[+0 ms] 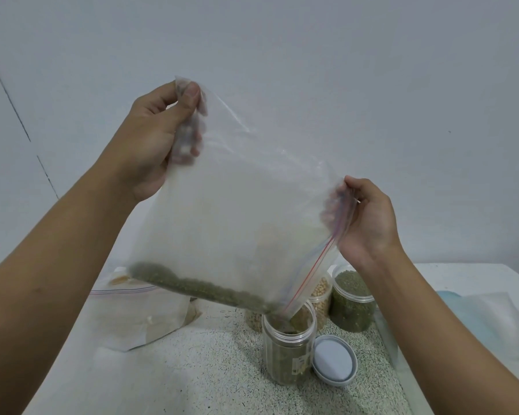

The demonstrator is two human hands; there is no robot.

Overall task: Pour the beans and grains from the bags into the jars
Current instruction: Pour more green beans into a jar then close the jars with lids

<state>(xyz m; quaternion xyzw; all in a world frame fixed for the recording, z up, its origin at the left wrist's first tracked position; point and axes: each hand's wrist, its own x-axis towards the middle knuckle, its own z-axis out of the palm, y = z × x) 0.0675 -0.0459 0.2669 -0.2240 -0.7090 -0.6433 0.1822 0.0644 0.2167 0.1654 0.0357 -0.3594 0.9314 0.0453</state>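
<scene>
I hold a clear zip bag (237,205) tilted above the table. My left hand (159,139) pinches its upper corner. At the right side my right hand (369,220) grips the edge with the red zip strip. Green beans (198,287) lie along the bag's lower edge and run toward its bottom corner, which sits in the mouth of an open clear jar (288,351). That jar is partly filled with green beans.
A grey lid (333,360) lies right of the open jar. Behind stand a jar of green beans (352,301), a jar of pale beans (321,298) and another jar (252,320). Another zip bag (135,316) lies at the left, a bluish bag (485,319) at the right.
</scene>
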